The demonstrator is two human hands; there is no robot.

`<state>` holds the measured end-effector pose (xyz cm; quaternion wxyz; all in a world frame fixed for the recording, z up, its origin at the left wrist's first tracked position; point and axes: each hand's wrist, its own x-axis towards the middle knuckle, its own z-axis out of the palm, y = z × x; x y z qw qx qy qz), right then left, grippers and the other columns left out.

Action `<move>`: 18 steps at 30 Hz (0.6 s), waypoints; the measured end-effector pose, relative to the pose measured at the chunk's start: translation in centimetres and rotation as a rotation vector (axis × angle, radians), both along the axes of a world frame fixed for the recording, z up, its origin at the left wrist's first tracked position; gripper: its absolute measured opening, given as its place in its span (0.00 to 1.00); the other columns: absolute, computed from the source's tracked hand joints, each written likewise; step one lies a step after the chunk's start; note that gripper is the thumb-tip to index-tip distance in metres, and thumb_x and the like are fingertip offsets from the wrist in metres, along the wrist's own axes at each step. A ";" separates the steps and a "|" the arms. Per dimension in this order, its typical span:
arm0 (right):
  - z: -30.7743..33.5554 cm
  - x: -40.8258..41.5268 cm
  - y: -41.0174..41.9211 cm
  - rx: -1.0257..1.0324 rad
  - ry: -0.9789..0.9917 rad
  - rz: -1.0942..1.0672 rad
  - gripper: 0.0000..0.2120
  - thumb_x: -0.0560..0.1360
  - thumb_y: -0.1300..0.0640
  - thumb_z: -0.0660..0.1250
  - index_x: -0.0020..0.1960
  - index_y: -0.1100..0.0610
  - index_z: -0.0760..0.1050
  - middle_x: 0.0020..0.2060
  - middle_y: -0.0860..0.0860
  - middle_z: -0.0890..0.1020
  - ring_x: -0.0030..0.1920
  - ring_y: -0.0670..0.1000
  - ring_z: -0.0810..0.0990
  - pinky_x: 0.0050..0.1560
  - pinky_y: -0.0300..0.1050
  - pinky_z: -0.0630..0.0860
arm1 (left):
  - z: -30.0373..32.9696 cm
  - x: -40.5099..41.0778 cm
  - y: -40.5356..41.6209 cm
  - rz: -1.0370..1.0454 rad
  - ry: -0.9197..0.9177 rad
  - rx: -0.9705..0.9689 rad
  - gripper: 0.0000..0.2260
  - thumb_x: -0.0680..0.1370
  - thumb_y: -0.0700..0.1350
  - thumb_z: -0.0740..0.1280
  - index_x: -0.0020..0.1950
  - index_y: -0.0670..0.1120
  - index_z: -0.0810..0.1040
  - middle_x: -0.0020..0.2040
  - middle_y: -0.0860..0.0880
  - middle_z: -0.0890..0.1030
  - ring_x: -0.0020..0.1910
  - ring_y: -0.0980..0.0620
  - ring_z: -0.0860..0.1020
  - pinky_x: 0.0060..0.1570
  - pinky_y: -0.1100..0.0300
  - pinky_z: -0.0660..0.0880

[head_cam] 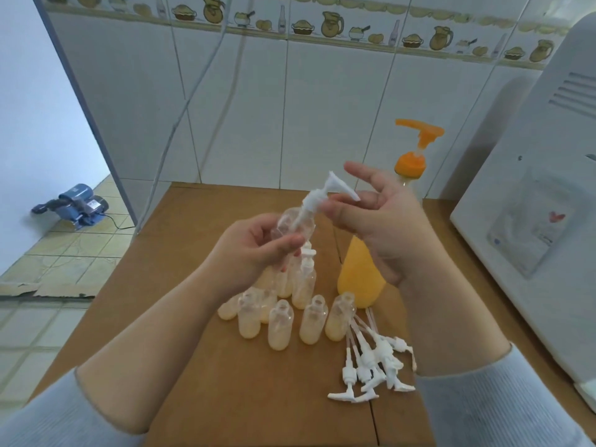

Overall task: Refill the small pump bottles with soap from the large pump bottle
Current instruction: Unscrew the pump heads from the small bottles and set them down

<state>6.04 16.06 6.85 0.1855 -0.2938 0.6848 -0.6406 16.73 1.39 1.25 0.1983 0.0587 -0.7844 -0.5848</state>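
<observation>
— What is the left hand point(258, 250) doing in the head view?

— It is gripping a small clear bottle point(295, 225), fingers curled round the lower body, tilting it up above the wooden table point(225, 398).

— And the right hand point(377, 217)?

— It is pinching the white pump head point(317, 196) at the collar between thumb and a fingertip, while the other fingers are fanning out loosely. The pump's tube is reaching down inside the bottle; whether the collar is screwed on, I cannot tell.

— Where is the soap sitting?

— The large pump bottle point(361, 275), filled with orange liquid and topped by an orange pump, is standing on the table behind the right hand, partly hidden by it.

— And the other small ones?

— A cluster of small bottles point(280, 324), holding pale liquid, is standing below the hands; the front ones are open at the neck, one further back is wearing a pump. A heap of loose white pumps point(374, 366) is lying just beside them, near the right forearm.
</observation>
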 end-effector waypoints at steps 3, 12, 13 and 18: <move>-0.4 1.0 -0.3 -0.068 0.000 0.060 0.46 0.56 0.55 0.77 0.71 0.49 0.63 0.44 0.52 0.84 0.50 0.49 0.83 0.57 0.48 0.78 | 0.4 0.0 0.7 -0.047 -0.035 -0.127 0.06 0.69 0.59 0.72 0.43 0.61 0.80 0.35 0.48 0.81 0.32 0.50 0.77 0.38 0.55 0.77; -0.2 2.1 1.0 -0.065 0.170 -0.063 0.25 0.68 0.60 0.73 0.62 0.47 0.72 0.39 0.48 0.83 0.43 0.54 0.82 0.46 0.44 0.81 | 0.0 1.6 1.0 0.079 -0.111 -0.251 0.16 0.67 0.60 0.69 0.52 0.55 0.78 0.44 0.55 0.82 0.42 0.56 0.80 0.45 0.61 0.77; -0.1 1.9 1.4 -0.110 0.143 -0.125 0.26 0.67 0.59 0.73 0.62 0.47 0.72 0.39 0.48 0.83 0.43 0.50 0.83 0.45 0.39 0.80 | -0.5 2.0 0.6 0.143 -0.119 -0.246 0.16 0.67 0.60 0.70 0.51 0.56 0.78 0.43 0.54 0.82 0.42 0.56 0.79 0.44 0.61 0.76; -1.3 -0.2 5.7 -0.280 -0.032 -0.405 0.21 0.67 0.58 0.73 0.58 0.49 0.74 0.41 0.48 0.82 0.44 0.48 0.84 0.44 0.37 0.79 | -3.0 4.5 -1.0 0.376 -0.159 -0.042 0.11 0.70 0.52 0.73 0.51 0.56 0.78 0.42 0.59 0.82 0.39 0.62 0.79 0.42 0.62 0.72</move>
